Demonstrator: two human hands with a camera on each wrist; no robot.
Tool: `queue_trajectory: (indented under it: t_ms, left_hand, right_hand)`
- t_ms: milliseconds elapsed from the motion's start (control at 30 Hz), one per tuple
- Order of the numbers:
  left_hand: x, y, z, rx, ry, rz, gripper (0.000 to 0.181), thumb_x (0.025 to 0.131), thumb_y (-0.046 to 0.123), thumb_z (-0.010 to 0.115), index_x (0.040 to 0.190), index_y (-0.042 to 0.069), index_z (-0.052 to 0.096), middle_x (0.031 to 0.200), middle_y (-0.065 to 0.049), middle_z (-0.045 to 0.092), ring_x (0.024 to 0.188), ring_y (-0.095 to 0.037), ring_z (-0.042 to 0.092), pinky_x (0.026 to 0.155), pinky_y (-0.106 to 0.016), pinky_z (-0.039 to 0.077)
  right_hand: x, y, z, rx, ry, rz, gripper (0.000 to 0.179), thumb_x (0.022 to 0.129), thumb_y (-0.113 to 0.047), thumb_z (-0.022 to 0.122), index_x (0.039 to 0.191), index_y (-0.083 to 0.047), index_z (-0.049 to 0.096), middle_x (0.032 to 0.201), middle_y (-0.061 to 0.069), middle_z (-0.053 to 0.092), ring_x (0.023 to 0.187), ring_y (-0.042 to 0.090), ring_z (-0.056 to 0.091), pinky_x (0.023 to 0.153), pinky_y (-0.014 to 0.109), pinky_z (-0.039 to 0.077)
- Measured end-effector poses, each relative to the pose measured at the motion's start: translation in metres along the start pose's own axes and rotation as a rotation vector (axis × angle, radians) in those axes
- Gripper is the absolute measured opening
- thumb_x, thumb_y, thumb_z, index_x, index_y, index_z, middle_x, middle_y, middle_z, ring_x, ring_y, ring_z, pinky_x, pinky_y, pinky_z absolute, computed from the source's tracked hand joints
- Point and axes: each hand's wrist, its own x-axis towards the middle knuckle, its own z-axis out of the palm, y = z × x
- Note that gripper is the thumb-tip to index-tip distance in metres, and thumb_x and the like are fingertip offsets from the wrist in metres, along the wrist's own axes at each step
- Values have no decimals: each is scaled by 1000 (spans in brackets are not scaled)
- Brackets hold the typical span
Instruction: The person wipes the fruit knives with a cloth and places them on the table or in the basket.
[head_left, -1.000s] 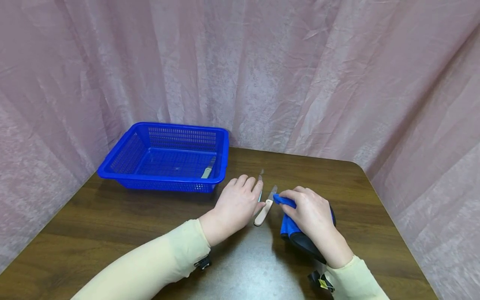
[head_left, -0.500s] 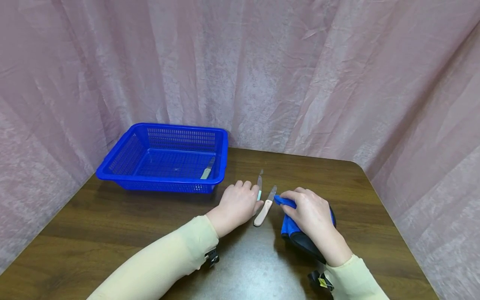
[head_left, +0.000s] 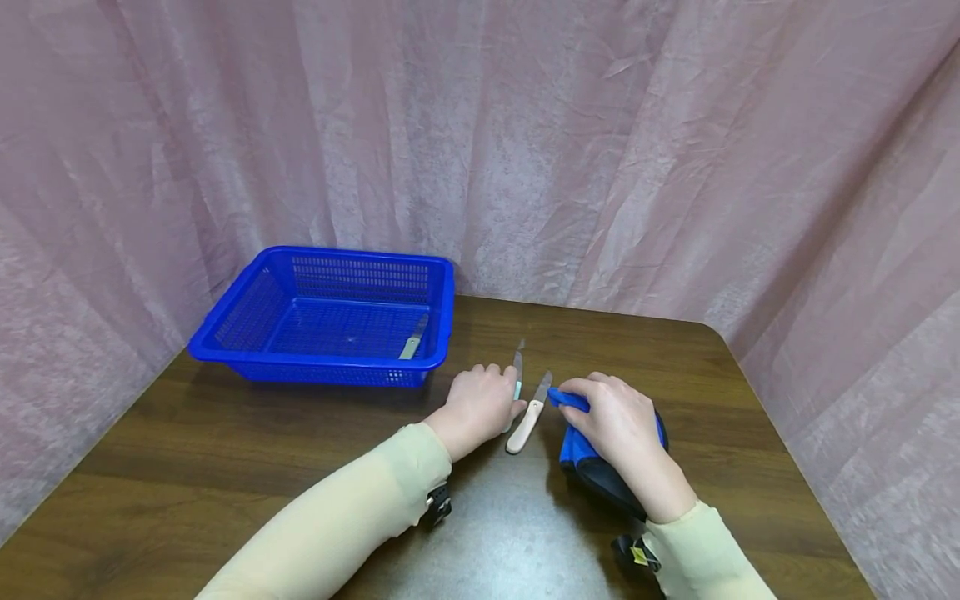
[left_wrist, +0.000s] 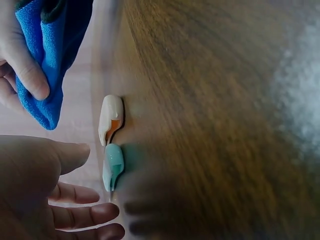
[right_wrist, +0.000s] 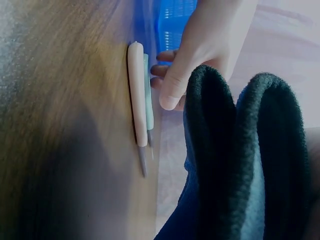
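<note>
My left hand (head_left: 480, 406) reaches down over a small knife with a mint-green handle (left_wrist: 113, 167), its thumb and fingers apart around the handle. The knife's blade (head_left: 517, 362) points away from me. Just right of it on the table lies a second knife (head_left: 528, 423) with a pale cream-pink handle. In the left wrist view, the left fingers (left_wrist: 85, 216) are spread, with a gap to the handle. My right hand (head_left: 618, 417) pinches a folded blue cloth (head_left: 576, 450) with black edging, its tip close to the cream-pink knife's blade. The palm partly hides the cloth.
A blue plastic basket (head_left: 322, 360) stands at the back left, with another pale green-handled knife (head_left: 412, 343) inside, leaning along its right part. The wooden table (head_left: 637, 342) has a rounded corner at back right. Pink curtains (head_left: 480, 150) hang behind and on both sides.
My left hand has drawn back slightly toward me and its fingers have bent downward, uncovering more of the mint knife's blade. The right hand and cloth stay nearly still.
</note>
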Motion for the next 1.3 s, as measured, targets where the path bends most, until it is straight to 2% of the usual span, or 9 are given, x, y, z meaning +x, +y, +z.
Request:
queue_trajectory:
  t_ms: [267, 467, 667, 1067, 1300]
  left_hand:
    - [7, 0, 3, 16, -49, -29, 48, 107, 54, 70, 129, 11, 70, 111, -10, 76, 102, -33, 73, 89, -50, 59]
    - [12, 3, 5, 43, -87, -49, 54, 105, 58, 70, 133, 12, 71, 118, -11, 76, 108, -34, 71, 93, -50, 57]
    - [14, 3, 8, 63, -82, -58, 53, 102, 57, 74, 128, 11, 74, 116, -10, 76, 107, -33, 71, 92, -49, 56]
    - [20, 2, 18, 101, -54, -71, 39, 100, 47, 78, 115, 10, 78, 108, -10, 77, 102, -32, 73, 99, -57, 48]
    - [20, 2, 22, 78, 8, -68, 10, 102, 19, 71, 100, 12, 77, 96, -7, 77, 90, -29, 75, 85, -51, 53]
  right_hand:
    - [5, 1, 2, -3, -42, 15, 23, 94, -24, 89, 117, -23, 86, 105, 5, 77, 99, 32, 75, 76, 54, 61]
    - [7, 2, 3, -4, -41, 22, 23, 94, -24, 89, 117, -23, 86, 103, 5, 77, 97, 32, 75, 75, 54, 60]
    - [8, 2, 3, -3, -38, 20, 22, 94, -24, 89, 116, -23, 86, 103, 4, 77, 96, 32, 75, 74, 53, 60]
    - [7, 3, 5, -9, -33, 17, 21, 94, -24, 89, 115, -24, 86, 101, 4, 77, 95, 32, 75, 73, 53, 59]
    - [6, 3, 6, -8, -26, 12, 21, 93, -23, 90, 114, -24, 86, 101, 3, 77, 93, 30, 75, 72, 52, 59]
